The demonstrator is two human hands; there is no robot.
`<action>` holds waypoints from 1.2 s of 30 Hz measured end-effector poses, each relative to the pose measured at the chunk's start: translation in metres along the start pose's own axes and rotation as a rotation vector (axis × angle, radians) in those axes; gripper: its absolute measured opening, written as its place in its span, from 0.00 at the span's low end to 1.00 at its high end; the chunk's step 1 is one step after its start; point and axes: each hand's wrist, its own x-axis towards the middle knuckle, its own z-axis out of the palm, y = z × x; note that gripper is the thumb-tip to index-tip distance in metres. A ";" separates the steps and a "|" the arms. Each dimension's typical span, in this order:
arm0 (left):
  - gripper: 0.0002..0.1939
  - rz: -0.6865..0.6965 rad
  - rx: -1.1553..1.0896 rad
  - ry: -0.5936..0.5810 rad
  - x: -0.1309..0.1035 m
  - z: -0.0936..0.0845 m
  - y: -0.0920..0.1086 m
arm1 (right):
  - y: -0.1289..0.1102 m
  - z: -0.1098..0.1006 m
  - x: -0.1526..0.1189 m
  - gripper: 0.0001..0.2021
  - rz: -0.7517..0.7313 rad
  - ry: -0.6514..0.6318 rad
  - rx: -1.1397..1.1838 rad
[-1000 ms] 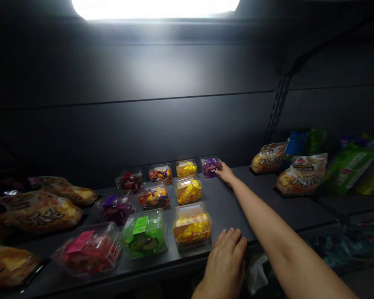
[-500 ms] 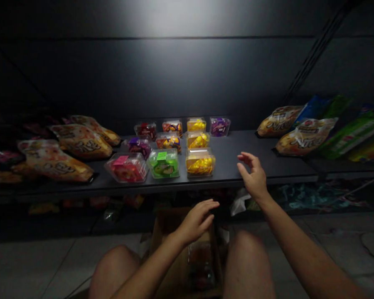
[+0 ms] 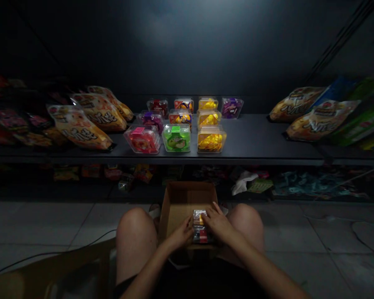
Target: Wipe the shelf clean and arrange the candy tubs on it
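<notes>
Both hands are down in an open cardboard box (image 3: 177,206) between the knees. Clear plastic packs (image 3: 200,228) lie in its right part, one with an orange-yellow patch, one with red. My left hand (image 3: 183,233) is at the packs' left side, its fingers curled and partly hidden. On the right side, my right hand (image 3: 217,221) reaches over the upper pack, fingers spread and touching it. On the shelf stand clear tubs: a red one (image 3: 142,140), a green one (image 3: 176,139), yellow ones (image 3: 210,140) in a column, and purple ones (image 3: 232,108).
The dark shelf (image 3: 255,143) also holds tan snack bags at left (image 3: 79,126) and right (image 3: 322,120). Below it lie a white crumpled bag (image 3: 244,182) and assorted packets. A black cable (image 3: 50,253) runs across the tiled floor at left.
Both hands have moved down from near the shelf into the box, and now rest at the packs there. The view has tilted downward and shows more of the box.
</notes>
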 end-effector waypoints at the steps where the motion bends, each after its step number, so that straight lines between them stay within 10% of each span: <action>1: 0.35 -0.008 -0.008 -0.011 0.000 0.002 0.002 | -0.001 0.002 0.001 0.19 0.004 -0.005 -0.019; 13: 0.37 -0.082 -0.007 -0.036 -0.001 -0.008 0.003 | 0.002 -0.018 0.026 0.18 0.057 -0.076 -0.006; 25: 0.35 0.127 -0.225 0.068 -0.003 -0.040 0.062 | -0.002 -0.109 0.034 0.16 0.238 0.262 0.862; 36: 0.33 -0.001 -0.554 0.213 -0.017 -0.025 0.111 | -0.008 -0.105 0.015 0.26 0.434 0.521 1.327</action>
